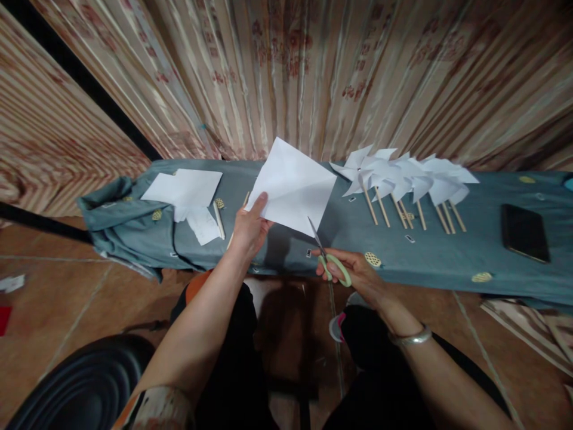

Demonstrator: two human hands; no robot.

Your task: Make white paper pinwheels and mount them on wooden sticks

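Observation:
My left hand (251, 230) pinches the lower left edge of a white sheet of paper (293, 182), thumb on top, holding it tilted above the cloth-covered table. In my right hand (351, 269) is a pair of scissors (329, 258) with light green handles. Their blades point up and left and meet the paper near its lower edge. Whether the blades are parted is hard to make out. To the right, several white paper pinwheels (385, 173) on wooden sticks lie overlapping in a row.
More white paper (197, 186) and a pale stick-like thing (219, 220) lie on the left of the grey-green cloth (447, 257). A dark phone (524, 232) rests at the right. Behind hangs a patterned curtain (286, 77). A black round stool (85, 388) stands at lower left.

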